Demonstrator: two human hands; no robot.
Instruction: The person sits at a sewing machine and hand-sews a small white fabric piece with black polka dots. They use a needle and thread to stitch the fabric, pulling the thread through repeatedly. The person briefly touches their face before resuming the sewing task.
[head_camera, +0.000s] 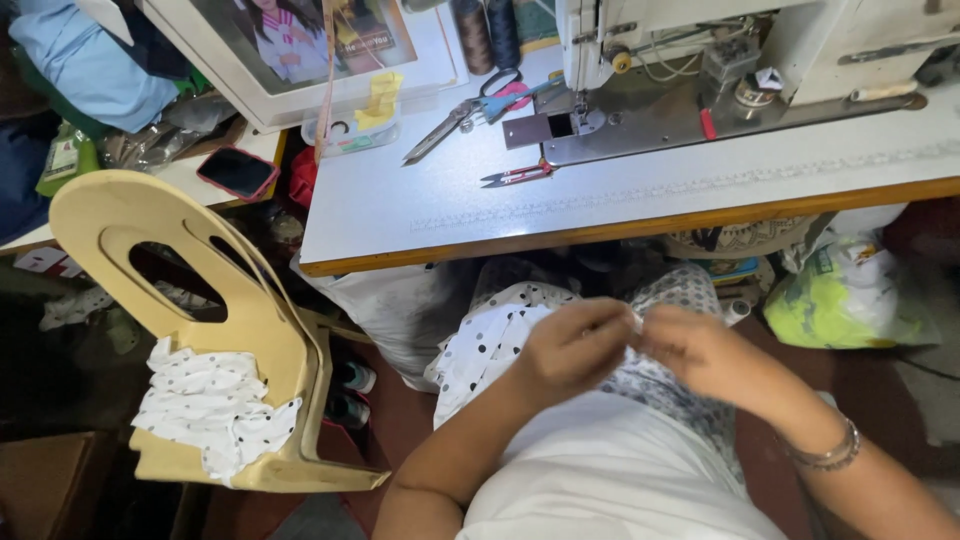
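Far to the left of the left hand (572, 345), a beige plastic chair (190, 300) carries polka-dot scraps (215, 405). The left hand pinches white polka-dot fabric (490, 340) in the lap, fingers closed. Touching it, the right hand (700, 355) grips the same fabric edge. Beyond both hands, a sewing machine (720, 70) sits on the table (600, 205).

The table (420, 215) has a wide bare strip along its near edge. Behind it, the snips (515, 177), scissors (470, 112) and sewing machine (740, 70) block the way. Below the edge, both hands (640, 345) work in a tight gap over the dotted cloth (490, 340). The chair (200, 330) crowds the left, a bag (850, 300) the right.
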